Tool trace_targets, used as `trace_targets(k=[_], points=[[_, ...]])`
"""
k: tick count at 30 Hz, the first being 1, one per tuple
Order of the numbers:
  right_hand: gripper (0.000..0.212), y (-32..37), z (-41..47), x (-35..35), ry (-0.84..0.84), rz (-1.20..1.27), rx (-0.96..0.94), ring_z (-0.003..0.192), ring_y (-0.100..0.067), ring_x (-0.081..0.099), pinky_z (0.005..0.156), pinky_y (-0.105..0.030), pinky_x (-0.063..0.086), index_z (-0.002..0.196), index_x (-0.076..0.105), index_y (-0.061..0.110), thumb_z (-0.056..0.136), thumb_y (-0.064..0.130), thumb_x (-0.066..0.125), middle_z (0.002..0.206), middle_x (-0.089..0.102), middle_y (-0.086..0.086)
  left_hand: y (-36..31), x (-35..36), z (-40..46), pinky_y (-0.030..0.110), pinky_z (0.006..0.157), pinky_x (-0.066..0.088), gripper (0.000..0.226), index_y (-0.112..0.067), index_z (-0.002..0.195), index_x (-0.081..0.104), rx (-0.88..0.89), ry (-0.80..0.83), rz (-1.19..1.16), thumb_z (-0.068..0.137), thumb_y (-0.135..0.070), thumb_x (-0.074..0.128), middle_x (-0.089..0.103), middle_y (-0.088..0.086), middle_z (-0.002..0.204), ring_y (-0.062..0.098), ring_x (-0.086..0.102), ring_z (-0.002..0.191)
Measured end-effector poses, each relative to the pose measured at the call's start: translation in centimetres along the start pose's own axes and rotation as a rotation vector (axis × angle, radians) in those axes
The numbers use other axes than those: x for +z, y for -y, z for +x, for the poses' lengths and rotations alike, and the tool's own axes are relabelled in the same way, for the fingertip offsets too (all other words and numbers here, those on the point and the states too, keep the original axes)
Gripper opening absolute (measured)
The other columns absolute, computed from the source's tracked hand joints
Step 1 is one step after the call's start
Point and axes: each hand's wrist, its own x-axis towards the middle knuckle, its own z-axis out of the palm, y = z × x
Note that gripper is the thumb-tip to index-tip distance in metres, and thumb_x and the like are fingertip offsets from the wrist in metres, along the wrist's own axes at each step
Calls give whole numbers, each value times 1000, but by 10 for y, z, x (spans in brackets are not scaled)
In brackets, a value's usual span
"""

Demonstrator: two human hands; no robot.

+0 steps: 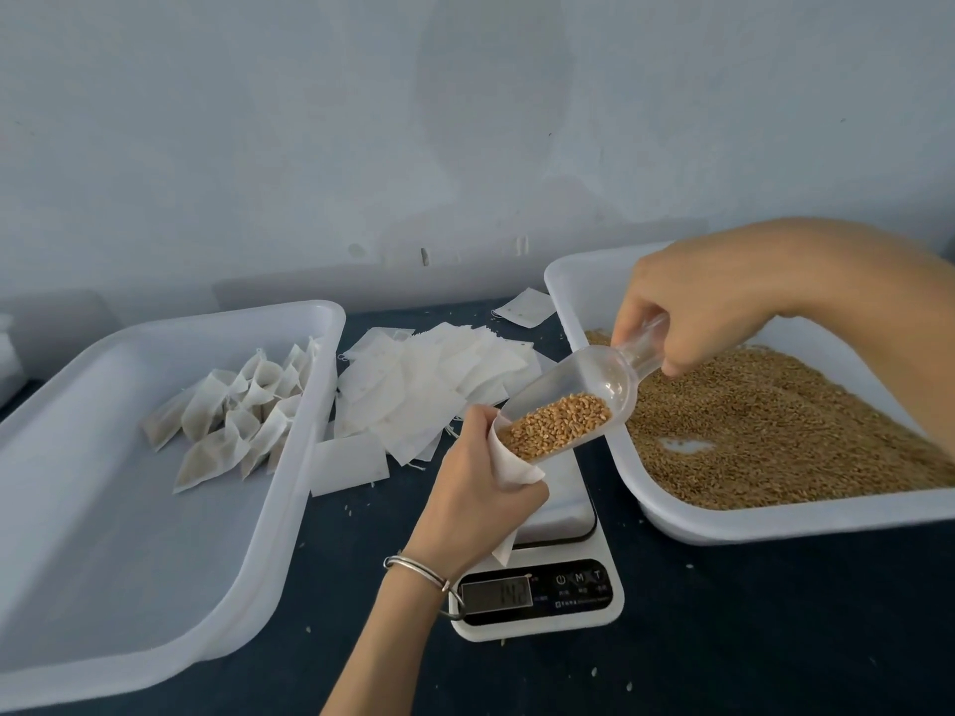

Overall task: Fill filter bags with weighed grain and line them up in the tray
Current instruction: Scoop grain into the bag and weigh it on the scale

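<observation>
My left hand [478, 478] grips a white filter bag [514, 465] with its mouth held open above the scale [548, 586]. My right hand [708, 307] holds the handle of a clear plastic scoop [584, 395]. The scoop is tilted down, its lip at the bag's mouth, with brown grain [555, 423] heaped in its front end. On the right a white tray [775, 524] holds loose grain [785, 431]. The white tray on the left [129, 586] has several filled bags [237, 410] leaning in rows at its far end.
A pile of empty filter bags [424, 390] lies between the two trays, with one stray bag [524, 307] near the wall. The scale's display shows digits I cannot read. Stray grains dot the dark tabletop [723, 638]. A pale wall stands behind.
</observation>
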Motion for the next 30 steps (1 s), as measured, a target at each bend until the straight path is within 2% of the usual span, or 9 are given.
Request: trace_targets(k=[6,12,15,18,20,22,24,26,30], points=[[42,-1,-3,-3,-15,-14,3,69,0,47,56,-19,37,118,63,37,83,15,65,83,55,19,1,0,-2,14,46,39,41,-31,93,39,10,-22,-30,68,-13,66,50,-7,76,-1,47,54],[42,-10,-6,1,-29,53,11,76,4,48,61,-16,38,116,62,41,83,16,67,86,53,24,0,-1,-3,13,45,38,38,-31,91,39,19,-28,-57,65,-16,63,49,-11,72,-1,48,54],[42,-14,-9,5,-25,91,19,81,2,52,62,-17,40,115,62,42,82,16,67,97,59,19,0,-1,-3,13,44,38,37,-31,90,38,12,-33,-63,66,-16,62,48,-11,72,-1,48,53],[42,-17,-10,8,-22,127,25,97,-8,58,86,-29,49,116,62,41,82,16,69,110,62,13,2,-1,-3,13,45,39,38,-31,90,39,11,-35,-61,68,-13,64,49,-11,72,-2,49,55],[43,-16,-12,8,-27,140,25,102,-10,58,92,-33,48,116,62,41,81,16,69,112,62,13,1,0,-3,13,46,39,38,-30,91,39,12,-32,-63,66,-14,64,50,-11,72,-2,50,56],[44,-14,-12,7,-28,115,9,98,-11,60,90,-33,50,115,62,43,81,14,67,108,63,15,0,1,-3,12,46,38,38,-30,91,40,9,-30,-66,64,-18,63,50,-12,72,-2,50,57],[45,-12,-10,5,-39,88,-1,87,-6,60,78,-27,52,113,63,43,81,13,66,97,62,19,-1,1,-2,13,46,38,37,-30,91,40,9,-27,-68,64,-18,62,50,-12,71,-2,50,55],[44,-11,-8,3,-60,71,-2,78,3,52,64,-18,44,114,63,43,80,14,67,88,57,23,-1,0,-2,13,46,37,38,-30,91,39,17,-24,-65,67,-14,64,50,-12,71,-2,49,55],[44,-10,-8,2,-78,55,13,79,1,51,64,-18,41,114,63,42,80,15,67,92,59,18,-1,-1,-4,11,46,39,40,-31,90,39,20,-31,-53,70,-8,65,49,-12,72,-3,51,56]])
